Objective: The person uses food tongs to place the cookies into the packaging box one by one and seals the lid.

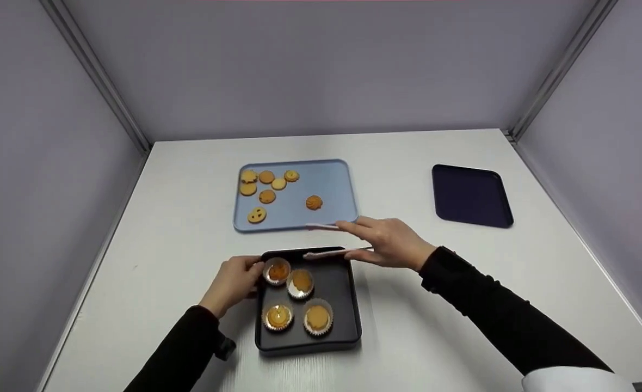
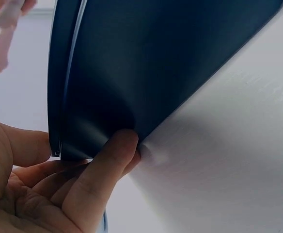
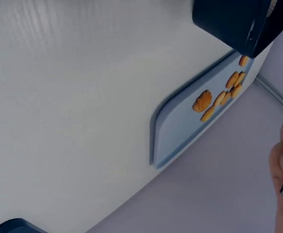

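Tongs (image 1: 326, 252) spread, gripped by right fingers (image 1: 353, 228) | box (image 1: 338, 307) gripped by left fingers (image 2: 100, 179) | packing seemed underway | next likely needed closing on cookie (image 1: 314, 202)

The place looks like a small panelled booth, as in a lab or test studio. Well beyond the left grip (image 1: 236, 280) and the right grip (image 1: 392, 242), a plain grey back panel (image 1: 321, 71) runs along the far edge of a smooth white bench (image 1: 397, 163). Similar side walls close it in: a left panel (image 1: 16, 190) outward of the left grip, a right panel (image 1: 620, 136) outward of the right. Straight metal-looking framing (image 1: 91, 71) lines both far corners.
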`<state>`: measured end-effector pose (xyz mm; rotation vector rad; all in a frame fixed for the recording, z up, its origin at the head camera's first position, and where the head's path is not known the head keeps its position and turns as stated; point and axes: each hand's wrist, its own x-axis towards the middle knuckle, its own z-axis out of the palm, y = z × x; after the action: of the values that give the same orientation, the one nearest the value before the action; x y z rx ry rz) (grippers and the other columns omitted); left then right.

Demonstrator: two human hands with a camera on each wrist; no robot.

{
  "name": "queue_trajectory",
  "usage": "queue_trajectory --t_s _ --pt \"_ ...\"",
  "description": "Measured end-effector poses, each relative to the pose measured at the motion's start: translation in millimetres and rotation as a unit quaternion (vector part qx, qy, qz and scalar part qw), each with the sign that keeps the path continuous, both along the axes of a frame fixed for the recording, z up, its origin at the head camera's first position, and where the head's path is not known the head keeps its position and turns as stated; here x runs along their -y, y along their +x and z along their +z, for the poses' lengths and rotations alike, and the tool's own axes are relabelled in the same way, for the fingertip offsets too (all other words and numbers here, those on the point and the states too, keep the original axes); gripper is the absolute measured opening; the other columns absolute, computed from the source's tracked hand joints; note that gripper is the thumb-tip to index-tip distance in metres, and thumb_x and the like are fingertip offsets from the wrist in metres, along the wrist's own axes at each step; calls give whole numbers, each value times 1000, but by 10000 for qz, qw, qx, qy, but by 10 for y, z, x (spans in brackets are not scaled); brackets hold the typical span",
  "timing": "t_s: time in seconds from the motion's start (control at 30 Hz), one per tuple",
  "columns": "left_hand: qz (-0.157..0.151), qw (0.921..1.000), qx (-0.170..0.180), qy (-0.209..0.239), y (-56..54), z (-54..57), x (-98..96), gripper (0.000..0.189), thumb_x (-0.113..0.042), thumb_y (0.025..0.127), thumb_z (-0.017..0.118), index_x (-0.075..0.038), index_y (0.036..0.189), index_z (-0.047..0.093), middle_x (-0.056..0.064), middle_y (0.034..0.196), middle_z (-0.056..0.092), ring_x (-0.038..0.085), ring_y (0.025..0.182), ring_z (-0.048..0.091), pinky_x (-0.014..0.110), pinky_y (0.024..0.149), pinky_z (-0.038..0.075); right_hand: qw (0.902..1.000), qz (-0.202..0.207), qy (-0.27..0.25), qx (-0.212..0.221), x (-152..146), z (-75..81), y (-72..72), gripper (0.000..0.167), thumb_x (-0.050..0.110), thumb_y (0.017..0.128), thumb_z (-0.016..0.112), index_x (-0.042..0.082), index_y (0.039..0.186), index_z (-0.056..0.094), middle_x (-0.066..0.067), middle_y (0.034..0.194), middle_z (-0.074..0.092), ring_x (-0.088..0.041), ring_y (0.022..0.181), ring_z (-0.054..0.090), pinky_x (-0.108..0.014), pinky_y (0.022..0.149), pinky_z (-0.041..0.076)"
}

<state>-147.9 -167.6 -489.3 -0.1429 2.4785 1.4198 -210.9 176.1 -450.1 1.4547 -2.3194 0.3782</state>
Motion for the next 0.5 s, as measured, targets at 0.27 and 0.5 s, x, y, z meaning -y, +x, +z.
queue_trajectory --t_s 0.27,0.5 --pt "-5 9999 -85 56 -5 -11 -1 25 -14 105 55 -6 118 75 9 79 61 17 71 64 34 64 62 9920 -1122 -453 345 -189 -115 -143 59 37 91 77 9 141 60 -7 90 60 -19 64 62 -36 53 53" --pt "-7 9999 -104 -16 -14 -11 -1 24 -14 105 55 -5 114 75 8 78 60 16 69 63 33 62 61 9797 -1870 -468 555 -287 -193 -202 60 37 91 77 7 140 60 -9 88 59 -23 59 60 -41 53 53"
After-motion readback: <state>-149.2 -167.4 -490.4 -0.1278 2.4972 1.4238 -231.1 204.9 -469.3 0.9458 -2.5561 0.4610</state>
